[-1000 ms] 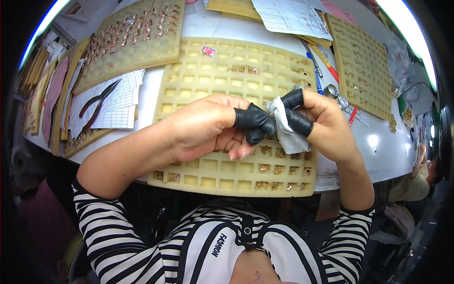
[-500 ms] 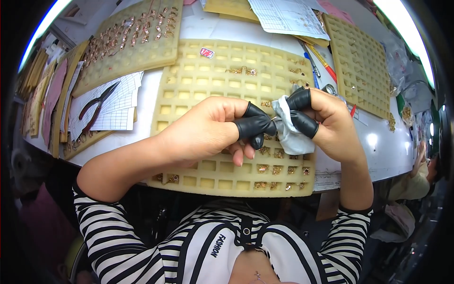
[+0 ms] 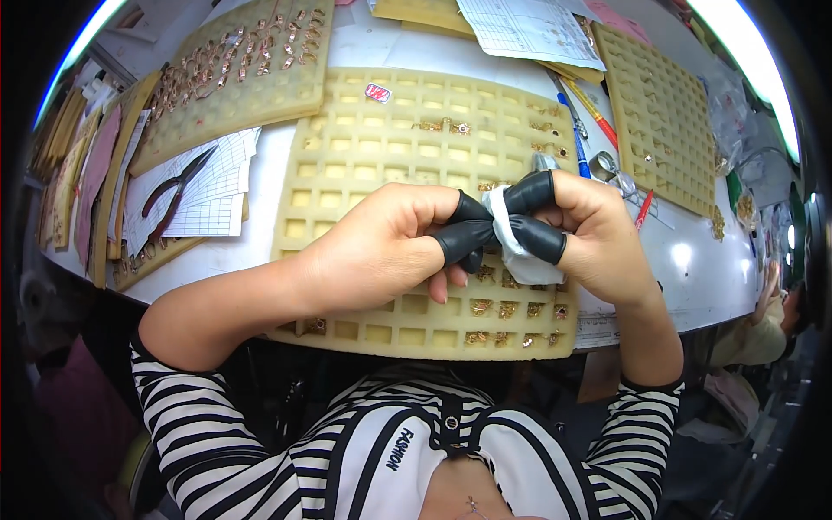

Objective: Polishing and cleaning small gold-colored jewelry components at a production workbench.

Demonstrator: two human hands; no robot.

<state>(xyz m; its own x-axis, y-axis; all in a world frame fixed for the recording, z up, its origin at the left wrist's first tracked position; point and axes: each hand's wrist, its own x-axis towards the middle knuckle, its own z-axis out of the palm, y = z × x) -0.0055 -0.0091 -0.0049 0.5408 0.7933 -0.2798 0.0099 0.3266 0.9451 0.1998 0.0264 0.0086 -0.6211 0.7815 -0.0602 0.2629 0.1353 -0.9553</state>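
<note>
Black rubber cots cover the fingertips of both my hands, which meet above a pale yellow grooved tray. My left hand pinches a small thin metal piece, now hidden between the fingertips. With thumb and fingers closed, my right hand squeezes a white cloth right up against the left fingertips. Gold-coloured jewelry pieces sit in several of the tray's square pockets, mostly below my hands and along the right side. A small red-and-white label lies on its upper part.
At upper left, another tray carries rows of rose-gold rings. Pliers rest on gridded paper. To the right are a blue pen, a red-and-yellow pen, a metal cylinder and a further tray. Someone else's arm shows at far right.
My right hand has shifted left with the cloth, closing against the left fingertips. The thin metal piece that showed between my hands is now covered.
</note>
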